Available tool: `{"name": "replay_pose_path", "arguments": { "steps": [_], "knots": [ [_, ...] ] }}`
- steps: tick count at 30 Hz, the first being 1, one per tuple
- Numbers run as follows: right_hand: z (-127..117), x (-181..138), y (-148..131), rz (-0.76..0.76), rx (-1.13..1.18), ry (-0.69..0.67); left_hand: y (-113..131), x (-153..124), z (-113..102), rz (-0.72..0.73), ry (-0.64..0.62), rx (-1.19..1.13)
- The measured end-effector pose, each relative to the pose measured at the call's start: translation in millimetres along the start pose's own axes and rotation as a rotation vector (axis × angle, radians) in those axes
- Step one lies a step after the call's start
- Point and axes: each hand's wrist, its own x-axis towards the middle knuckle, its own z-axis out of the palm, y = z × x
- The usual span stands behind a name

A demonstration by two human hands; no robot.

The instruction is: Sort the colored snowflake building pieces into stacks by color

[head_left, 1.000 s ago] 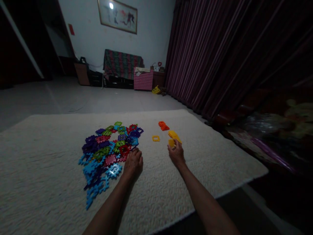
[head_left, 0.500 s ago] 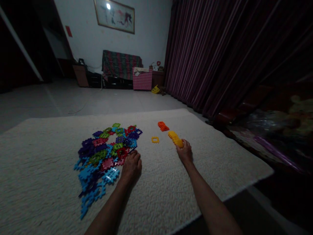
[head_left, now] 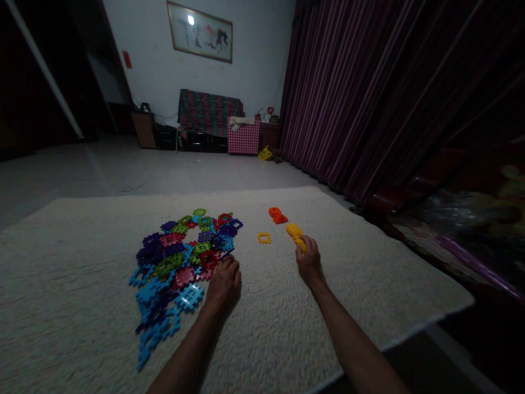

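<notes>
My right hand [head_left: 308, 259] closes its fingers on a yellow interlocking plastic piece [head_left: 302, 245], at the near end of a row of yellow pieces [head_left: 293, 231] on the pale quilted mat. My left hand [head_left: 224, 279] rests at the right edge of a pile of toothed plastic pieces [head_left: 174, 261] in blue, purple, green and red. Its fingers are curled at a thin dark purple piece [head_left: 227, 253], seen edge-on. Between the hands lies a single yellow square frame [head_left: 264, 238]. Orange pieces [head_left: 278, 215] are grouped just beyond the yellow row.
The quilted mat [head_left: 254, 328] ends at a right-hand edge above a dark area. Plastic-wrapped items [head_left: 455, 210] lie to the right, beside a purple curtain [head_left: 328, 98]. A low cabinet [head_left: 205, 143] and a checked cloth [head_left: 243, 137] stand by the far wall.
The view has shifted slightly. My right hand has drawn a little towards me, and the yellow piece at its fingers has tilted. My left hand stays by the pile.
</notes>
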Motion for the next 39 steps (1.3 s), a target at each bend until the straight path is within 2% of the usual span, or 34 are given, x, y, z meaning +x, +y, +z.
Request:
{"name": "replay_pose_path", "arguments": {
  "steps": [3,6,10,13,19,25,32,36,39],
  "knots": [
    [24.5,-0.4,-27.0,-0.042,0.07,-0.184,0.3,0.7,-0.5,0.001,-0.012,-0.006],
    [50.5,2.9,-60.1,0.044,-0.015,-0.358,-0.3,0.4,1.3,0.012,0.007,-0.007],
    [71.4,14.8,-94.1,0.225,-0.243,-0.461,-0.1,-0.5,3.5,0.021,0.052,0.002],
    [77.1,23.3,-101.5,0.249,-0.27,-0.5,1.3,0.0,2.6,0.018,0.045,0.0],
    [71.9,22.3,-82.8,0.158,0.121,-0.474,4.7,0.4,-0.3,0.006,0.055,-0.016],
    [57.7,2.0,-65.2,0.227,0.255,-0.436,7.5,0.4,-4.1,0.001,0.03,-0.021],
    [43.5,-4.6,-59.8,0.157,0.019,-0.323,3.8,1.4,-2.2,0.013,0.018,-0.018],
    [32.1,-3.6,-73.5,0.235,-0.195,-0.37,4.5,1.6,-2.0,0.009,0.03,-0.016],
    [28.0,-7.5,-93.2,0.223,-0.344,-0.435,5.4,1.7,-2.1,0.005,0.036,-0.02]
  ]
}}
